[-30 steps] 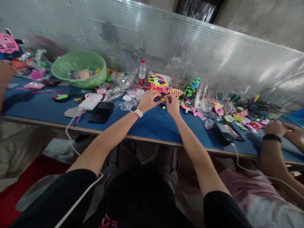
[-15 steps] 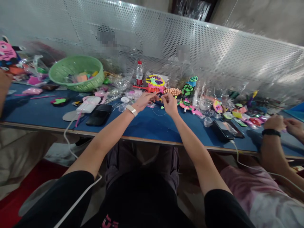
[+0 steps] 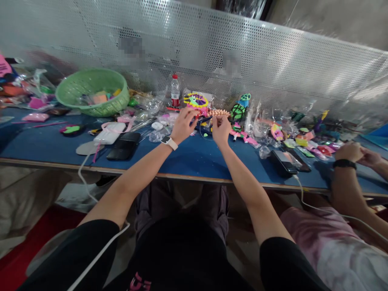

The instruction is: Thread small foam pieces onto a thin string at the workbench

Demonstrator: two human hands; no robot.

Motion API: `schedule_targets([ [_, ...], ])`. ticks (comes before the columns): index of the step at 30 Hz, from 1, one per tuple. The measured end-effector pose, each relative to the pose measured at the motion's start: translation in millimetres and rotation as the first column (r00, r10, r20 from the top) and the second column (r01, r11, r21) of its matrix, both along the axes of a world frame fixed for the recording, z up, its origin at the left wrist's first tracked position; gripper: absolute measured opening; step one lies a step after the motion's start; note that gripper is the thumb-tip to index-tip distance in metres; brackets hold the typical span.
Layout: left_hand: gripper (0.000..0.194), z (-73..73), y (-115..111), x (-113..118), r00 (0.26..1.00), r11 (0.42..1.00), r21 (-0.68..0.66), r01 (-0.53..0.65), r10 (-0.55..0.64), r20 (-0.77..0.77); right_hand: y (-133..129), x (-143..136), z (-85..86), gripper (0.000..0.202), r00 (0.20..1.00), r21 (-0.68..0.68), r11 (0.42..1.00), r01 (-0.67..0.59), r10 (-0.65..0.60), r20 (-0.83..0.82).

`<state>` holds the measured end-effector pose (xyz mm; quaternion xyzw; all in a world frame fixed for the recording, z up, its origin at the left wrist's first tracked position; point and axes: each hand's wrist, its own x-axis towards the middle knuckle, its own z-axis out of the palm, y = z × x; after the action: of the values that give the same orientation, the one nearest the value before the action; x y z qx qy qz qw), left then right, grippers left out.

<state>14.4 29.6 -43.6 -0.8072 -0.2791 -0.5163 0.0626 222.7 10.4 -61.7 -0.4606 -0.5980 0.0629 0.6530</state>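
My left hand, with a pale watch band at the wrist, hovers over the back half of the blue table, its fingers bent and apart. Close by on the right, my right hand has thumb and fingers pinched together; what they grip is too small to make out. A thin pale thread loops below the gap between both hands. Dark blue pieces lie behind this gap, partly covered by fingers. Farther back are a yellow-and-purple foam figure and a peach spiky strip.
On the left stand a green basket, a white power bank and a black phone. A red-capped bottle is near the perforated metal panel. Rightward lie a black device and a co-worker's hands.
My left hand has lifted and turned, its fingers now more bent. The right hand has shifted slightly, still pinched. The thread loop looks smaller, and the camera view has moved a little.
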Motion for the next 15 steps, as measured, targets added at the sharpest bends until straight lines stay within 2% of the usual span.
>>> schedule_targets([
  [2, 0.032, 2.0, -10.1, 7.4, 0.996, 1.0, -0.01, 0.011, -0.011, -0.083, -6.4, -10.6, 0.4, 0.043, 0.997, -0.006, 0.997, -0.071, 0.071, 0.034],
  [4, 0.033, 2.6, -13.9, 12.6, 0.995, 1.0, -0.009, -0.001, 0.0, -0.1, -10.0, -17.9, 0.4, 0.046, 0.991, -0.012, 0.992, -0.126, 0.126, 0.053],
  [10, 0.033, 1.0, -9.6, 10.8, 0.997, 1.0, -0.006, 0.001, -0.001, -0.078, -13.9, -20.4, 1.8, 0.046, 0.978, -0.032, 0.979, -0.2, 0.201, 0.06],
  [15, 0.036, -2.1, -9.6, 10.1, 0.994, 0.994, -0.036, 0.101, -0.103, -0.041, -18.3, -16.2, 7.1, 0.046, 0.954, -0.032, 0.955, -0.296, 0.297, 0.033],
])
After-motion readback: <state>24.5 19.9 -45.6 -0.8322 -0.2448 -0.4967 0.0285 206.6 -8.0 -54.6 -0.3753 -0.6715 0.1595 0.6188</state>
